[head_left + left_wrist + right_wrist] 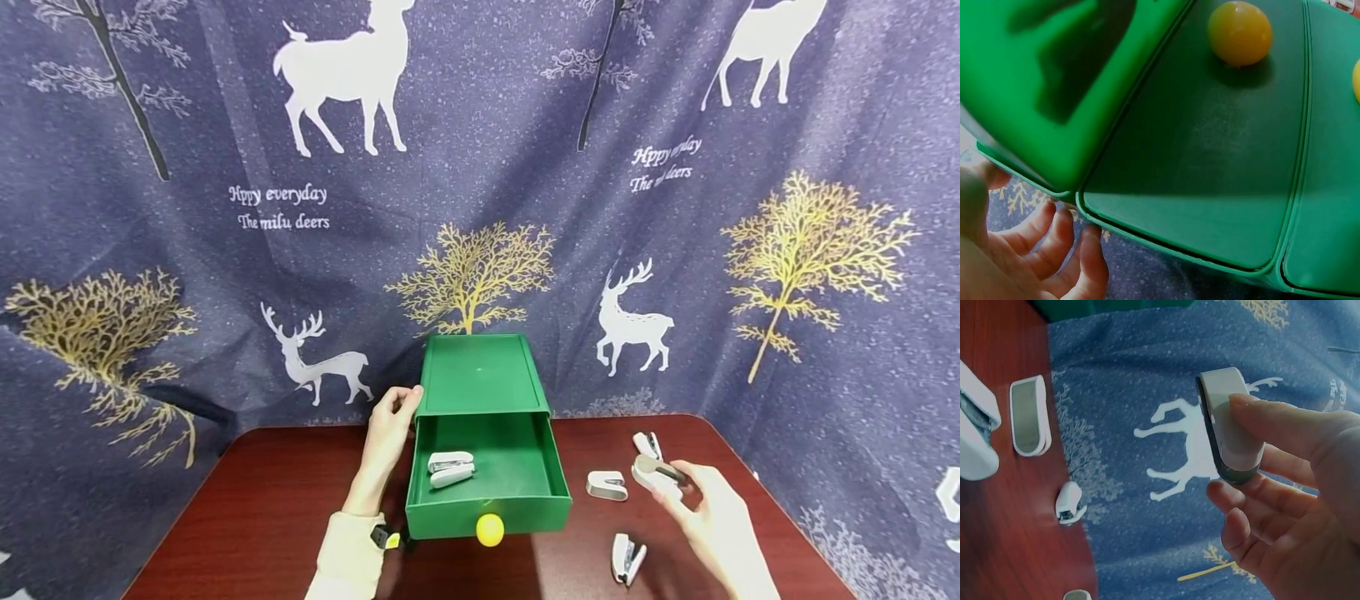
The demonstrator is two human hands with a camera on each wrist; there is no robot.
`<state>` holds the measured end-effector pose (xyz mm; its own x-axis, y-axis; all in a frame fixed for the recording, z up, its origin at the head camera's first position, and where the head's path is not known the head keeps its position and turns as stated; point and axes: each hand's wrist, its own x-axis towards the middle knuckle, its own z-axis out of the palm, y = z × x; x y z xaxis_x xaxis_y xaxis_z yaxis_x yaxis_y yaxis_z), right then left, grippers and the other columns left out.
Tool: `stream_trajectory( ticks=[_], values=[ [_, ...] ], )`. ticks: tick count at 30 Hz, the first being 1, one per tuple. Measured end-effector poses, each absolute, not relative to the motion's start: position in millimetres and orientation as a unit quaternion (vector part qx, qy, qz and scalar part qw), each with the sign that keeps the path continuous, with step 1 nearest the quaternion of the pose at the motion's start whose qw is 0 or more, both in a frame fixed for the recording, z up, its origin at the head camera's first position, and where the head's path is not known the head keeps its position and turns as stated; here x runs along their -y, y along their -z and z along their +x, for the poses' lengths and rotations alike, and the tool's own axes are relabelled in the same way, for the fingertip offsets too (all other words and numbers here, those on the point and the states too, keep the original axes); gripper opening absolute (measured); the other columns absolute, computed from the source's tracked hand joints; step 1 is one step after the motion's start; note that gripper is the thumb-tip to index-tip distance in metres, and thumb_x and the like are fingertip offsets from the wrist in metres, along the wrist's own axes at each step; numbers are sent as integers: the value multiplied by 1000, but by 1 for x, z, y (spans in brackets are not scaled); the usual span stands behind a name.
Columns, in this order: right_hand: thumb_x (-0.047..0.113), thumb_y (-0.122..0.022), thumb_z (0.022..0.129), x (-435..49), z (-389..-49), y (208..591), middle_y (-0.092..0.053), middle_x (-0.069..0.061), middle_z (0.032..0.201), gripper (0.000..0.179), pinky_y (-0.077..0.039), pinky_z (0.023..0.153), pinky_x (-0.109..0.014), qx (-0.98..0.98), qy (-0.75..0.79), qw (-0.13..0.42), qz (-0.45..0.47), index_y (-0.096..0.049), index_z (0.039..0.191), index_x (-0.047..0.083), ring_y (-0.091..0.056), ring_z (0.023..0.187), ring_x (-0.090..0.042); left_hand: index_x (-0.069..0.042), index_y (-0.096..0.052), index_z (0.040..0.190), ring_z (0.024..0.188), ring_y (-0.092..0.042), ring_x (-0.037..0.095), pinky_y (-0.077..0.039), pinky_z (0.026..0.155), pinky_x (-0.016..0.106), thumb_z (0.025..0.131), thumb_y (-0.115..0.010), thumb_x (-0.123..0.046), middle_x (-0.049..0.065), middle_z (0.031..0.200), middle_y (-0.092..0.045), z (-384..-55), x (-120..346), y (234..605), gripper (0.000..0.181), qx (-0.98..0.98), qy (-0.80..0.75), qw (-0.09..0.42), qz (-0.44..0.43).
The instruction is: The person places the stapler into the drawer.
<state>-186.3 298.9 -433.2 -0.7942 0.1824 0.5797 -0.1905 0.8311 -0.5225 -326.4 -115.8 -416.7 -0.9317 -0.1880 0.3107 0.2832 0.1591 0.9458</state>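
My right hand (708, 512) pinches a small white and grey stapler (1219, 428) between thumb and fingers, raised above the right of the table. To the left stands a green drawer box (480, 375) with its front drawer pulled out. A white stapler (452, 477) lies in the drawer's left part. My left hand (390, 429) touches the box's left side with its fingertips. In the left wrist view, its fingers bend loosely along the box's edge. Near my right hand, staplers lie on the table: one grey-white (606, 485), one by the back edge (647, 444), one nearer me (628, 558).
A yellow ball knob (490, 530) sticks out from the drawer front. The dark red table (277, 492) ends at the back against a blue curtain (480, 183) printed with deer and trees. Another small pale object (1077, 595) shows at the bottom edge of the right wrist view.
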Motion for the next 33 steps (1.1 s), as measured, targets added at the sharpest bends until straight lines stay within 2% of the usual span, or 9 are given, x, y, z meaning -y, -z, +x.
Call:
stream_trajectory(
  ticks=[10,15,20,24,28,33],
  values=[
    [29,-81,82,-289,-182,423,-62,3,101,40,-37,61,-18,892,-306,333,19,-65,116,14,-49,74,-7,-5,-64,100,67,-55,14,-52,56,29,95,-63,-40,3,80,-59,-326,113,416,35,738,649,182,-33],
    [24,-82,80,-281,-176,413,-62,2,105,44,-37,62,-15,885,-310,345,39,-64,119,14,-50,73,-7,-4,-64,104,68,-56,14,-51,57,29,97,-62,-37,2,80,-59,-327,114,416,34,737,653,173,-33],
    [27,-82,80,-270,-171,404,-61,7,108,45,-37,65,-15,889,-294,349,40,-65,120,18,-51,74,-6,-3,-64,105,67,-55,14,-51,57,29,97,-62,-36,1,80,-59,-328,114,416,33,736,654,172,-32],
    [33,-83,78,-262,-169,398,-61,12,108,48,-38,62,-17,892,-284,350,35,-65,122,25,-51,72,-2,-5,-65,102,67,-56,14,-51,56,29,96,-63,-38,3,80,-59,-328,114,416,34,738,651,179,-30],
    [24,-85,76,-255,-168,393,-63,10,114,52,-39,64,-14,880,-295,365,76,-65,124,25,-52,72,-2,-6,-66,101,69,-56,17,-51,56,30,95,-64,-41,5,81,-59,-327,113,416,35,738,648,185,-30],
    [11,-85,74,-247,-167,389,-62,6,119,53,-40,71,-12,864,-322,369,114,-65,123,19,-54,77,-4,-6,-65,100,69,-55,17,-50,56,29,95,-64,-41,5,82,-60,-326,115,415,35,740,647,183,-25]
  ],
)
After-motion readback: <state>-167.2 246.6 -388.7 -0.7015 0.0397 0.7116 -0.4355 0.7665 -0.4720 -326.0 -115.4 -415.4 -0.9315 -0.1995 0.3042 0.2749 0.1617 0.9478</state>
